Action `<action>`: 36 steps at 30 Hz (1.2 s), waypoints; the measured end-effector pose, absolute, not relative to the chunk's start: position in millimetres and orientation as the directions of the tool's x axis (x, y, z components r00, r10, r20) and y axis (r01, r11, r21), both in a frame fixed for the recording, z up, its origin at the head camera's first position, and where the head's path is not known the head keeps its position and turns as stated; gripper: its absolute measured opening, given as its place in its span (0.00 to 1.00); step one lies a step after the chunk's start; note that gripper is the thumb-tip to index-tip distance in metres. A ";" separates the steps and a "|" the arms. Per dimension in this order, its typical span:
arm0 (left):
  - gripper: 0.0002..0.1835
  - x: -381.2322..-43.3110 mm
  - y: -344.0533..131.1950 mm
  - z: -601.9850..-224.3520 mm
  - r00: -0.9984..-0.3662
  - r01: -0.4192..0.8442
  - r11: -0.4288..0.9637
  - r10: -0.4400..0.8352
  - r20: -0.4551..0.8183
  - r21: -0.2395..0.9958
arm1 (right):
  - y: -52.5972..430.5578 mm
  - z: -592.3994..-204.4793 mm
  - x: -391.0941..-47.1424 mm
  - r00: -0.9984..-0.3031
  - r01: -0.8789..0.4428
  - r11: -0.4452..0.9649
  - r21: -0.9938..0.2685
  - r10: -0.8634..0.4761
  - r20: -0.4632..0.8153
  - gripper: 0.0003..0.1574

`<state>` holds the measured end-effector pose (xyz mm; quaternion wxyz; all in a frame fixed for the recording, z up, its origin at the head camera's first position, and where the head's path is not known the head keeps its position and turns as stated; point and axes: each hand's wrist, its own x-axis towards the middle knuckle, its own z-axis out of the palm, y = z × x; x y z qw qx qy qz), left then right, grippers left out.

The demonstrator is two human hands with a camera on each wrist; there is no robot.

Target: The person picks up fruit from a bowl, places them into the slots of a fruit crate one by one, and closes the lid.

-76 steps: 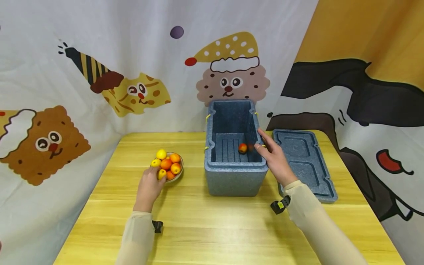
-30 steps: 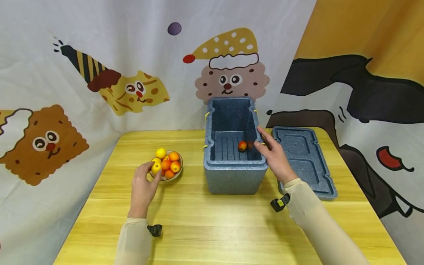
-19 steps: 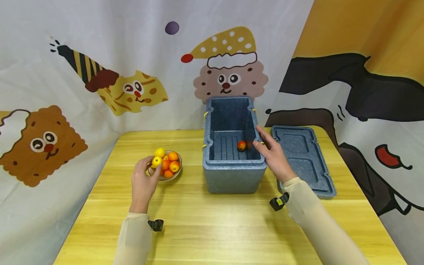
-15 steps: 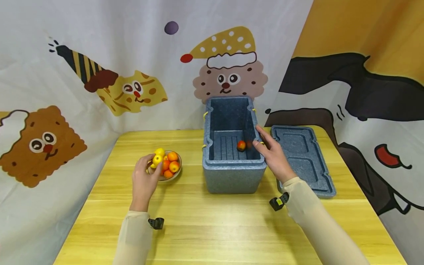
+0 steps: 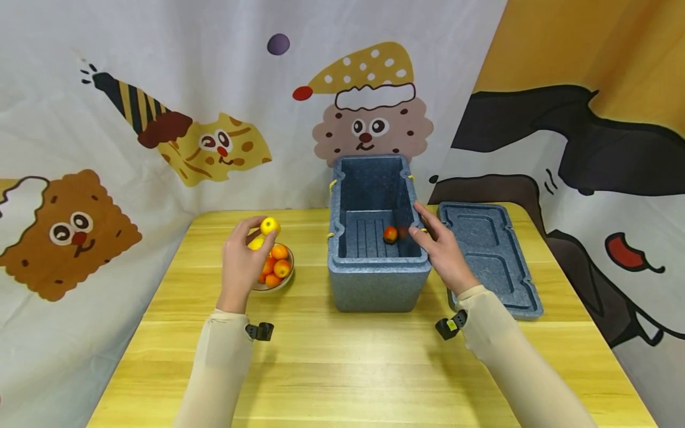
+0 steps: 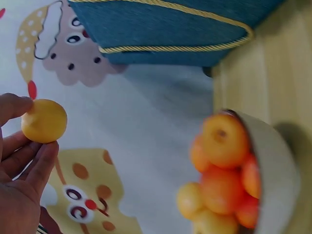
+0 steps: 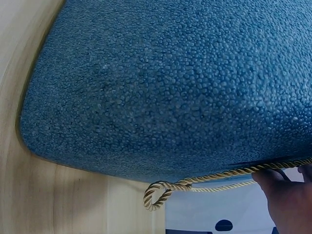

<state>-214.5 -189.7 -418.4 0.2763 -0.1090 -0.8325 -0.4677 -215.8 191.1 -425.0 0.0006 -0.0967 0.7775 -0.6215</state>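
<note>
Between thumb and fingertips, my left hand (image 5: 244,261) pinches a round yellow fruit (image 5: 270,226) with a small dark dimple, held above the fruit bowl (image 5: 289,279). In the left wrist view the same yellow fruit (image 6: 46,121) is apart from the bowl (image 6: 280,180), which holds several orange, red and yellow fruits. My right hand (image 5: 446,258) rests on the right rim of the blue-grey foam box (image 5: 380,291), fingers mostly straight. Its fingertips are partly hidden in the right wrist view. One red-yellow fruit (image 5: 390,235) lies on the box floor.
The box's lid (image 5: 489,261) lies flat on the wooden table (image 5: 342,362), right of the box. A yellow cord (image 7: 214,178) runs along the box's side. Behind the table hangs a printed cloth (image 5: 299,148).
My left hand has drawn a yellow fruit out of the bowl, then raised it upward and to the right. My right hand stays on the box rim.
</note>
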 end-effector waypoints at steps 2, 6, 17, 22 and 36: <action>0.16 -218.3 -184.8 -409.7 -0.826 0.447 0.534 -0.062 0.561 0.717 | 191.3 -425.1 -216.0 -0.982 -0.146 0.213 -0.966 -0.150 0.116 0.37; 0.15 -226.3 -175.1 -391.6 -0.829 0.460 0.527 -0.033 0.558 0.715 | 192.0 -426.0 -216.9 -0.983 -0.141 0.215 -0.966 -0.150 0.110 0.37; 0.17 -252.2 -143.6 -345.0 -0.836 0.500 0.523 0.082 0.543 0.691 | 192.1 -423.7 -216.7 -0.982 -0.145 0.206 -0.968 -0.153 0.114 0.37; 0.16 -260.9 -129.9 -332.0 -0.811 0.548 0.542 0.160 0.562 0.637 | 191.6 -424.3 -215.3 -0.982 -0.140 0.193 -0.971 -0.151 0.111 0.37; 0.18 -280.7 -78.9 -313.6 -0.818 0.564 0.523 0.248 0.520 0.638 | 192.2 -425.9 -218.8 -0.982 -0.155 0.205 -0.966 -0.140 0.128 0.37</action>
